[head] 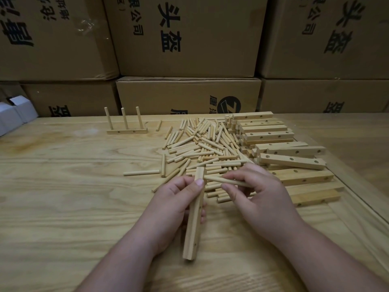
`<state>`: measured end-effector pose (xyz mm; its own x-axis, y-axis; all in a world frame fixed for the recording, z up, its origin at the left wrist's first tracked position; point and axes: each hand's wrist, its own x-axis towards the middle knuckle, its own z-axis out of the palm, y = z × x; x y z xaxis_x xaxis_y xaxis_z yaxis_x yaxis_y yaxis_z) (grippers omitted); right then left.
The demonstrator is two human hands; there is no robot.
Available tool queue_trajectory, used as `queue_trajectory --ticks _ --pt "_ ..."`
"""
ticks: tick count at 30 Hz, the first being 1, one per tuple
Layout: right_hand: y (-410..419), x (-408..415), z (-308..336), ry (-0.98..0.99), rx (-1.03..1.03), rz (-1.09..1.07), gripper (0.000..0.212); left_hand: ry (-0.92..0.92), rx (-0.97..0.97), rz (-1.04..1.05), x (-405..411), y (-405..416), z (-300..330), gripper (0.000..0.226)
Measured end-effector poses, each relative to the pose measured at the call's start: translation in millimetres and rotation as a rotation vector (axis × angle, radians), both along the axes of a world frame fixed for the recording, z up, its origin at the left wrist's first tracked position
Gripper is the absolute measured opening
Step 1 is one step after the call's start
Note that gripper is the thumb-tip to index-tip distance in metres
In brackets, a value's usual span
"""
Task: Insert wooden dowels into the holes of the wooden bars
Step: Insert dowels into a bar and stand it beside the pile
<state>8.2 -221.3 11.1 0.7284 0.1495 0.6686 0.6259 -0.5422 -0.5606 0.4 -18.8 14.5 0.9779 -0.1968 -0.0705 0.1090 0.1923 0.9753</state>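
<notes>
My left hand (174, 205) grips a pale wooden bar (192, 230) that runs lengthwise away from me, its thumb pressed near the far end. My right hand (255, 194) pinches a wooden dowel (223, 180) lying sideways, its left tip touching the right side of the bar near the bar's far end. Behind the hands spreads a loose heap of dowels (202, 148). To the right lies a stack of drilled bars (292, 157). A finished bar with three upright dowels (126, 129) stands at the far left.
All of this sits on a wooden table (63, 186). Stacked cardboard boxes (187, 39) wall off the table's far edge. Small white boxes (14, 114) sit at the far left corner. A single dowel (141, 172) lies apart, left of the heap.
</notes>
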Motion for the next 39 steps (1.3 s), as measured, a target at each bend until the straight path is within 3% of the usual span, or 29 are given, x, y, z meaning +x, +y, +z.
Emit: queue_trajectory --ticks 13,16,21,25,31,39 --pt "3.1 -1.4 0.7 -0.008 -0.012 -0.045 0.02 -0.014 0.048 -0.039 -1.1 5.1 4.2 0.02" --pt "4.2 -2.0 2.7 -0.013 -0.012 -0.036 0.019 -0.024 0.102 0.039 -2.0 2.1 4.5 0.027" --pt "6.7 -5.8 4.4 -0.039 -0.11 0.013 0.016 -0.043 0.279 0.077 -0.6 1.5 1.8 0.058" --pt "8.0 -5.2 4.0 -0.058 -0.162 -0.009 0.02 -0.084 0.358 0.092 2.2 1.2 -3.1 0.057" --pt "9.9 -6.3 2.9 0.029 -0.136 -0.013 0.016 -0.127 0.415 0.085 3.1 0.3 -4.2 0.054" --pt "9.0 -9.0 5.8 0.393 0.058 0.045 0.008 -0.232 0.473 0.049 1.1 1.8 -4.5 0.047"
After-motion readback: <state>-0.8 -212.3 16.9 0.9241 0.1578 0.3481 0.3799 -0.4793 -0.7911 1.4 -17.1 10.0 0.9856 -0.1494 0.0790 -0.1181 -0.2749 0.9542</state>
